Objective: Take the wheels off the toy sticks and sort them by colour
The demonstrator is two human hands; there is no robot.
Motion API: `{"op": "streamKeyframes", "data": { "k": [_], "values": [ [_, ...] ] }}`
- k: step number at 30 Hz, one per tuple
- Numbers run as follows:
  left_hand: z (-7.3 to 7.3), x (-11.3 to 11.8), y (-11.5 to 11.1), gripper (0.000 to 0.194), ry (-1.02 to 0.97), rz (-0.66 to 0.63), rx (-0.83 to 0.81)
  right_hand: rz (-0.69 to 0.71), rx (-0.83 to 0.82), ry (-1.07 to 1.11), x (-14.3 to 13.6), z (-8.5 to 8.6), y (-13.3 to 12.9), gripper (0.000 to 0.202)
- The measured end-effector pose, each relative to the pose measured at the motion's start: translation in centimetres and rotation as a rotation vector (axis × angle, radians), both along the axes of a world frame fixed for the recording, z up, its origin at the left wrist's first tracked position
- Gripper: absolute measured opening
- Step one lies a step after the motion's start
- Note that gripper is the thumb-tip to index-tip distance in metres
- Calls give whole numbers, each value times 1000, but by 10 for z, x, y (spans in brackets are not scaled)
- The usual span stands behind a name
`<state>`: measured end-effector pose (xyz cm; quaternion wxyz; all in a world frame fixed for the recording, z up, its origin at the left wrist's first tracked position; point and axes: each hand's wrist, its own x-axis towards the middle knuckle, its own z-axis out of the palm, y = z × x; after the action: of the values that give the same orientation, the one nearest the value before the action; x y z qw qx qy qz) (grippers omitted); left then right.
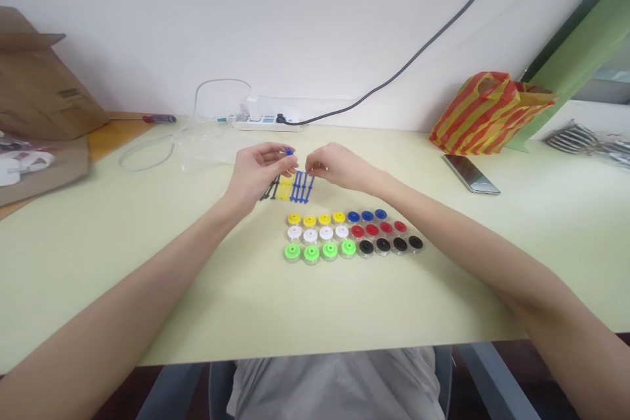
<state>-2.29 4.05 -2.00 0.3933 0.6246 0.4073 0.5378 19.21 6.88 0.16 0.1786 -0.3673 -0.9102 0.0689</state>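
Observation:
My left hand (260,174) pinches a small blue plastic piece (289,152) between thumb and fingers. Close by on the right, my right hand (335,164) has its fingers bent together; what they hold, if anything, is hidden. Below the hands lie thin plastic sticks in a row: black sticks (270,189), yellow sticks (284,188) and blue sticks (301,188). Nearer to me stand rows of small round pieces with coloured tops: yellow discs (323,218), blue discs (367,216), white discs (325,233), red discs (371,230), green discs (329,249) and black discs (382,245).
A power strip (266,123) with a dark cable (394,75) lies along the wall, beside a clear plastic bag (207,144). A phone (471,174) and a striped bag (482,115) are at the right. A cardboard box (44,85) and a screwdriver (159,119) are at the left.

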Motion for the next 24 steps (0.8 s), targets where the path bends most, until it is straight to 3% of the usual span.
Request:
{"op": "streamKeyframes", "data": {
  "k": [7,15,24],
  "values": [
    [0,0,-2,42,3,-33,-17,-31,46,215,-2,4,-4,21],
    [0,0,0,41,20,-29,-23,-36,-92,-91,-3,-4,-2,12],
    [-1,1,-2,47,16,-29,-20,-18,-18,-147,-6,-14,-2,18]
  ]
}}
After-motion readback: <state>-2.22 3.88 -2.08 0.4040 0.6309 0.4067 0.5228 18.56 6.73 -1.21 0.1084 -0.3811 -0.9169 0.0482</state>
